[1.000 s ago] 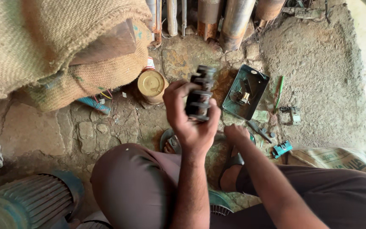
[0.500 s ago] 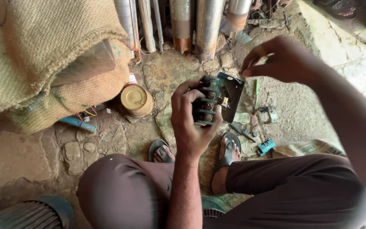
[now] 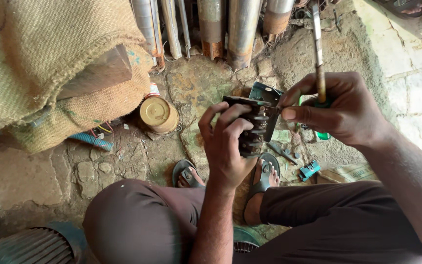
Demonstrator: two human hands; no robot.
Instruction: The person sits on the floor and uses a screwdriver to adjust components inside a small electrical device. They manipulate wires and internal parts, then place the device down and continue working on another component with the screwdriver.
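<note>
Burlap sacks [image 3: 40, 63], a round tin [image 3: 158, 114], steel pipes [image 3: 242, 29] and a ribbed motor housing [image 3: 30, 247].

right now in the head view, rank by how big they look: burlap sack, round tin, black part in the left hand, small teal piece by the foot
1. burlap sack
2. black part, though it is nearer the camera
3. round tin
4. small teal piece

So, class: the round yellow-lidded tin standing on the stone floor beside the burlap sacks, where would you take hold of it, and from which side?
Grip the yellow-lidded tin around its rim from above, fingers spread on opposite sides. It stands upright with its flat lid facing up. The burlap sacks crowd its left and rear, so probably come from the open stone floor on its right.
</note>
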